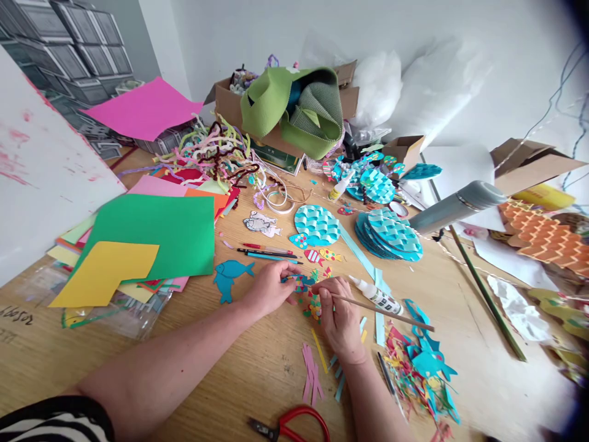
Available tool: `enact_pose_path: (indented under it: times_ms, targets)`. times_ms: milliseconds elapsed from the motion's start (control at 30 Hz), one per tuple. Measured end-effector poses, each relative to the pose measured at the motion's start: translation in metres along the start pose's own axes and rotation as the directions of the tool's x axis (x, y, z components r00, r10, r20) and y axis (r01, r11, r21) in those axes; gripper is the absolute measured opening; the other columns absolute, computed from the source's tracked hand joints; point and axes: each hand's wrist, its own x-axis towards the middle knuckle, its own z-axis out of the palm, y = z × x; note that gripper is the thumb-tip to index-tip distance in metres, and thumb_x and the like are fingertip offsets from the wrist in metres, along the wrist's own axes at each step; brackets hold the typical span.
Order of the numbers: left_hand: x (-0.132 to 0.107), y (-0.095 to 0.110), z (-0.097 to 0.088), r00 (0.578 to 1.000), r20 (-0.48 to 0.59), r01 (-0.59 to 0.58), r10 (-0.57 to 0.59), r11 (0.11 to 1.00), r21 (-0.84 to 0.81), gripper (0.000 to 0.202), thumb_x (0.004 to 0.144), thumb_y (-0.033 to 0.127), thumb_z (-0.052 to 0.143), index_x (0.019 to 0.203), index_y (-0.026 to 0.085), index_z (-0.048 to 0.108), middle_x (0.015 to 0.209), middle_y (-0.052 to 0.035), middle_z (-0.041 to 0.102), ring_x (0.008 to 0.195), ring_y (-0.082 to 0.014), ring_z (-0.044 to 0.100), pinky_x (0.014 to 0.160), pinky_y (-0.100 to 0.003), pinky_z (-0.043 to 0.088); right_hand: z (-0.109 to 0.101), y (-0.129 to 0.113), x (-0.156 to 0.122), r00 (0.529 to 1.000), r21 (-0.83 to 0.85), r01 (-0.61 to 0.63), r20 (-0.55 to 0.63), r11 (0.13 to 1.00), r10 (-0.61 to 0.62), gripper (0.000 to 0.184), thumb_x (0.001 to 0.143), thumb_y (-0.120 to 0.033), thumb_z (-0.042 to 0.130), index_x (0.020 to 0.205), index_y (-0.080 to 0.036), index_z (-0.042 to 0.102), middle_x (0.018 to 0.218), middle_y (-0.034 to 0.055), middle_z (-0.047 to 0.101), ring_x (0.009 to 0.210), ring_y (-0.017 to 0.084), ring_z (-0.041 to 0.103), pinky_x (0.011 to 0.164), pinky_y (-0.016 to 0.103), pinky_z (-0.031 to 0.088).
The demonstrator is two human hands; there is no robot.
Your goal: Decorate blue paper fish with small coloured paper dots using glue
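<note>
My left hand [270,287] pinches a small blue paper fish cut-out [299,282] against the wooden table [257,368]. My right hand [339,316] is closed round a thin wooden stick [391,312] whose tip touches that cut-out. A multicoloured paper fish [315,306] lies just under my right fingers. A white glue bottle [376,296] lies on its side right of my right hand. A larger blue paper fish [229,277] lies left of my left hand.
Coloured paper sheets [151,236] are stacked at left, pipe cleaners [221,153] behind them. Blue scaled paper discs [389,233] and pencils [269,253] lie ahead. Red-handled scissors [294,425] and pink paper strips [311,371] lie near me, paper scraps [423,362] at right.
</note>
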Motion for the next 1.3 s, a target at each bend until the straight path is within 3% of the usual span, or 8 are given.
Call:
enact_pose_path:
  times_ms: [800, 967, 1300]
  targets:
    - [0.001, -0.005, 0.001, 1.0, 0.01, -0.011, 0.012, 0.999, -0.039, 0.016, 0.078, 0.007, 0.057, 0.092, 0.012, 0.061, 0.09, -0.0079, 0.068, 0.068, -0.0174, 0.068, 0.042, -0.021, 0.054, -0.003, -0.004, 0.0, 0.992, -0.054, 0.126, 0.032, 0.991, -0.125, 0.014, 0.089, -0.01, 0.044, 0.092, -0.02, 0.052, 0.081, 0.0033, 0.058, 0.076, 0.017, 0.049, 0.069, 0.034, 0.038]
    - [0.0, -0.002, 0.001, 0.998, -0.07, -0.01, 0.004, 0.996, -0.088, 0.021, 0.079, 0.007, 0.055, 0.098, 0.011, 0.059, 0.1, -0.0109, 0.067, 0.076, -0.019, 0.069, 0.041, -0.02, 0.053, -0.007, 0.002, -0.001, 0.981, -0.053, 0.004, -0.191, 0.999, -0.014, 0.018, 0.091, -0.01, 0.039, 0.084, -0.02, 0.052, 0.074, 0.0019, 0.057, 0.071, 0.016, 0.05, 0.07, 0.034, 0.038]
    - [-0.001, 0.001, -0.001, 0.999, -0.049, -0.014, 0.01, 0.996, -0.085, 0.021, 0.079, 0.007, 0.055, 0.1, 0.01, 0.059, 0.099, -0.0118, 0.067, 0.078, -0.0198, 0.069, 0.042, -0.021, 0.055, 0.001, 0.02, -0.005, 0.991, -0.162, -0.108, -0.09, 0.981, 0.094, 0.021, 0.095, -0.019, 0.037, 0.08, -0.02, 0.052, 0.072, 0.0017, 0.056, 0.071, 0.017, 0.051, 0.07, 0.033, 0.038]
